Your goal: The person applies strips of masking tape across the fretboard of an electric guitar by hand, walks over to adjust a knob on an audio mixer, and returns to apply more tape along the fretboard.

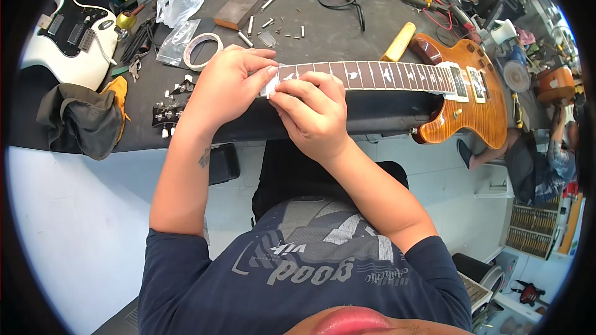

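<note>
Amber flame-topped electric guitar lies flat along the front edge of the dark grey counter, body to the person's right, its dark fretboard with pale inlays running left to the headstock with chrome tuners. No strings show on the neck. Strips of white masking tape already cover the end of the fretboard near the hands and the patch around the pickups on the body; the long stretch of frets between them is bare, so by the look of it the taping is early on, with most of the neck left.

Left hand curls over the neck from above, fingers bent and thumb pressed to the tape's edge, clamped on the neck. Right hand comes across from below, fingers folded down flat onto the tape, pinning it to the wood. Both forearms rise from the lower edge and converge there.

A roll of pale tape sits just behind the left hand.
</note>
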Demonstrator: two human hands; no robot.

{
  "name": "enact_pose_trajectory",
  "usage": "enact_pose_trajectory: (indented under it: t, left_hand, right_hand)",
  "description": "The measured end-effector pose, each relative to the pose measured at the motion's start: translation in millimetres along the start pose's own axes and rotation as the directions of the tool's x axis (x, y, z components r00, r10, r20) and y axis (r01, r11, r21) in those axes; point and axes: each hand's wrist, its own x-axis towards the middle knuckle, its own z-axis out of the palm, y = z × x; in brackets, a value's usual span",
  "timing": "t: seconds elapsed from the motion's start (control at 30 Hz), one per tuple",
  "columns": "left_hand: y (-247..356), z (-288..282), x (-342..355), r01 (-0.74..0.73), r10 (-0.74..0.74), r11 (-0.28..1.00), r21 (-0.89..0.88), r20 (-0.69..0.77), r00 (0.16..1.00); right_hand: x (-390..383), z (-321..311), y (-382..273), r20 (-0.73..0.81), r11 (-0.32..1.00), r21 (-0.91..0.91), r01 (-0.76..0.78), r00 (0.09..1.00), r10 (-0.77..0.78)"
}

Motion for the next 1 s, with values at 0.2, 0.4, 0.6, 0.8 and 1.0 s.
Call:
enact_pose_trajectory:
  t: [0.2, 0.4, 0.6, 0.8, 1.0]
  left_hand:
    - [3, -14, 21, 0.255, -0.249, 0.967, 0.027, 0.328, 0.911]
    - [-11, -17, 29, 0.262, -0.205, 0.962, -0.077, 0.428, 0.88]
    - [-16, -22, 37, 0.34, -0.299, 0.94, 0.016, 0.518, 0.801]
    - [-26, -21, 25, -0.043, 0.076, 0.995, -0.086, 0.431, 0.899]
    - [-24, -27, 26, -0.123, 0.146, 0.989, -0.08, 0.452, 0.88]
  right_hand:
    - [-1, -1, 2, 0.0, 1.0, 0.001, 0.027, 1.0, -0.027]
    - [-1, -1, 2, -0.004, 0.999, -0.003, 0.047, 0.999, -0.047]
    - [-1, -1, 1, -0.038, 0.998, -0.005, 0.058, 0.998, -0.058]
    - [-19, -8, -5, -0.008, 0.976, 0.157, 0.149, 0.989, -0.15]
    - [-21, -3, -7, 0.019, 0.973, 0.142, 0.184, 0.982, -0.188]
